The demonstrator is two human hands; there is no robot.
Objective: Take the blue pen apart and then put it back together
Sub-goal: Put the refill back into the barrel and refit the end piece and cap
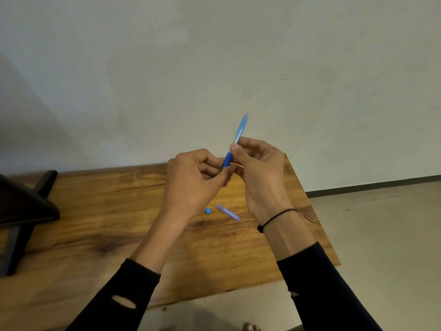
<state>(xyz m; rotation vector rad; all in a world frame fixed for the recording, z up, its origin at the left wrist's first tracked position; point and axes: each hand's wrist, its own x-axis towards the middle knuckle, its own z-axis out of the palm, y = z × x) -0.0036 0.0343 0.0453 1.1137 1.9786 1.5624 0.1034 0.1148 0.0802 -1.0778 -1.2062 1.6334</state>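
Note:
I hold the blue pen [239, 133] up over the wooden table [95, 211], tilted with its pale translucent end pointing up and right. My right hand [257, 173] pinches the barrel at its middle between thumb and fingers. My left hand [193, 180] grips the pen's darker blue lower end with its fingertips; what lies at that tip is hidden by the fingers. On the table below the hands lie a small blue cap piece [208, 210] and a short pale purple tube [228, 212].
A dark stand with black legs [26, 206] occupies the table's left side. The table's right edge [317, 218] drops to a beige floor. A plain wall rises behind the table. A toe shows at the bottom edge.

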